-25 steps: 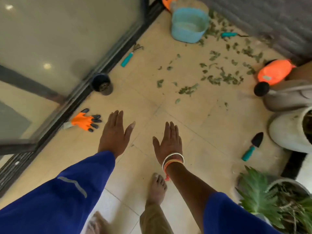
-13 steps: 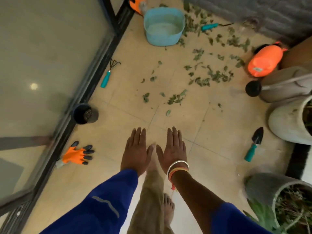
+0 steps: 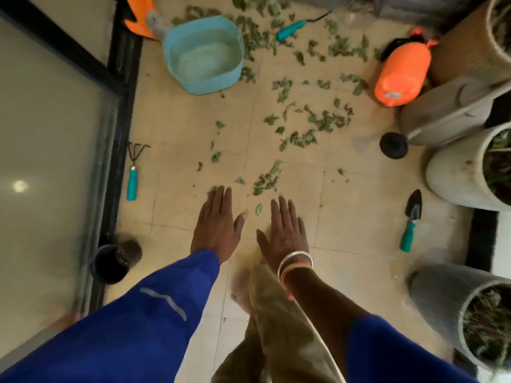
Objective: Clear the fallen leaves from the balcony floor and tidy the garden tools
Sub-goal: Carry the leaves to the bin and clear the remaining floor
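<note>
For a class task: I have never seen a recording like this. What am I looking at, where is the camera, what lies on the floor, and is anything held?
No machine here: a person works with bare hands. The camera is worn on their head and looks forward and down, so their own blue sleeves show. The left hand and the right hand reach out flat above the beige tiled floor, fingers straight, holding nothing. On the floor lie scattered green leaves, a light-blue plastic tub, a teal-handled hand rake beside the glass door, a teal-handled black trowel, and an orange plastic sprayer. Grey round planters stand on the right.
</note>
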`<state>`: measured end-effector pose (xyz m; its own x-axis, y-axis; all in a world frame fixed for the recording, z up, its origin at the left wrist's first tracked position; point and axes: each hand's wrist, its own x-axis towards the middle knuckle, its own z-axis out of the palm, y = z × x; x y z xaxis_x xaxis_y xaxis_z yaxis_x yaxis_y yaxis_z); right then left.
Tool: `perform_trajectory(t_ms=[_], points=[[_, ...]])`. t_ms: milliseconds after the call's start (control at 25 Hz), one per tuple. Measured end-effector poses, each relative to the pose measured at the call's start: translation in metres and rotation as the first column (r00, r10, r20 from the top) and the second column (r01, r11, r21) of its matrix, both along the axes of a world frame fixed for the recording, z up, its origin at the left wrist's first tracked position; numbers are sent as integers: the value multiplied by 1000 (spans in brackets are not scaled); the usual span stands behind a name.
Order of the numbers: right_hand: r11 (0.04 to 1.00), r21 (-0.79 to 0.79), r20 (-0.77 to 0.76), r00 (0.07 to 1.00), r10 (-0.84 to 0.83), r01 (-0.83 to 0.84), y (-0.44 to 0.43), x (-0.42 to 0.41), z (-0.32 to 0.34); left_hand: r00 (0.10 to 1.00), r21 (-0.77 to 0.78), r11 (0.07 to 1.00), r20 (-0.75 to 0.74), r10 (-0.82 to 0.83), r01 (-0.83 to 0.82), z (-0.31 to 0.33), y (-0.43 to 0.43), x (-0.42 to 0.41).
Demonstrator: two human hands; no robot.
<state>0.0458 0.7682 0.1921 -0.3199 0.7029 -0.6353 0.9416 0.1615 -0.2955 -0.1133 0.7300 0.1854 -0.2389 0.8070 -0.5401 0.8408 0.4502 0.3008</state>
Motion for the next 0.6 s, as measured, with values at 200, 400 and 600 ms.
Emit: perform_trajectory(t_ms=[200,400,600], points=[[1000,-18,14,1000,-24,24,28,-11,-55,999,5,1000,-42,0,0,-47,34,-30],[992,1,73,990,-124,124,5,-32,-133,987,-3,987,-3,-163,163,-114,47,-48],[962,102,105,959,-265,254,-32,-54,-213,943,72,940,-25,-332,333,-187,34,-82]])
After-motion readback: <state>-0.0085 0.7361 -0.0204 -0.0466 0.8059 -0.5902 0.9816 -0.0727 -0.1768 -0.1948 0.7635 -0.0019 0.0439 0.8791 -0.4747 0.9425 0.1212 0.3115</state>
